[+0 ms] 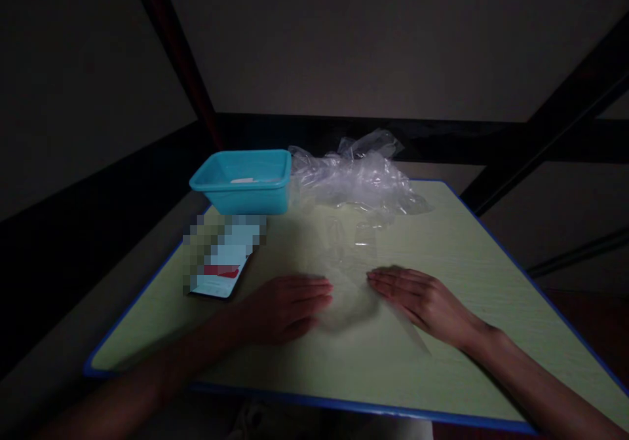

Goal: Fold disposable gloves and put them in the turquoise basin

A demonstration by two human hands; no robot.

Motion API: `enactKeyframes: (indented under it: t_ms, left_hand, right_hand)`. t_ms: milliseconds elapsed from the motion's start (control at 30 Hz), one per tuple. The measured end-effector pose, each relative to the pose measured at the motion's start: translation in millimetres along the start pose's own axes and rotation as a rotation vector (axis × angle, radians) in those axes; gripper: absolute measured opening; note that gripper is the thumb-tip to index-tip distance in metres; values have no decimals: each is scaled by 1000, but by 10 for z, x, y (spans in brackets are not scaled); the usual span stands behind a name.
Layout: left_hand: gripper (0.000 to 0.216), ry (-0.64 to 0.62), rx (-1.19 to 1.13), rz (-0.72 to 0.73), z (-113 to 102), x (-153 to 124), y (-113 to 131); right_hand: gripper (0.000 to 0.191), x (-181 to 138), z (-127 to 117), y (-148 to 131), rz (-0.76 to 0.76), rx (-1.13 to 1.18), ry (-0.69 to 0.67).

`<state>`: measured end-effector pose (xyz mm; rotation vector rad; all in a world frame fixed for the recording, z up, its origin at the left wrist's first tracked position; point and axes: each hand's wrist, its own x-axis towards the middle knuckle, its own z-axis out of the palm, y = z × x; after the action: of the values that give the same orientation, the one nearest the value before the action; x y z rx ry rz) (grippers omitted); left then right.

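A clear plastic bag (354, 299) lies flat on the table in front of me, its handle-like strips pointing away. My left hand (295, 306) is stretched out over the bag's left side, slightly blurred, fingers straight. On the right side, my right hand (410, 296) rests with its fingers extended flat on the film near the bag's edge. Neither hand grips anything. Beyond the bag sits a crumpled heap of clear plastic bags (363, 178).
A turquoise plastic basin (250, 194) with something white inside stands at the back left. Nearer, a lit phone (226, 263), partly pixelated, lies on the table. The pale green table (472, 256) has a blue rim; a wall and dark bars rise behind it.
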<state>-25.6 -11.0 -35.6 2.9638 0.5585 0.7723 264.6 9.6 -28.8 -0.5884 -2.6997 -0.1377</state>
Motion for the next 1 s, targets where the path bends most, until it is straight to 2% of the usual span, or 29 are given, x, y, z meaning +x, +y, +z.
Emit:
enactKeyframes:
  t_ms: [100, 233, 533, 700, 1000]
  left_hand:
    - [35, 7, 81, -76, -7, -8, 35]
    - [28, 45, 179, -163, 29, -18, 43]
    - [24, 39, 213, -110, 25, 4, 40]
    - [24, 96, 216, -95, 37, 17, 34]
    - [29, 74, 120, -195, 39, -11, 26]
  right_hand:
    - [38, 4, -5, -1, 15, 3, -4]
    - [38, 4, 0, 5, 42, 22, -8]
    - [34, -12, -6, 17, 25, 34, -24]
    - [37, 5, -15, 10, 23, 14, -3]
    - [34, -8, -42, 10, 44, 48, 14]
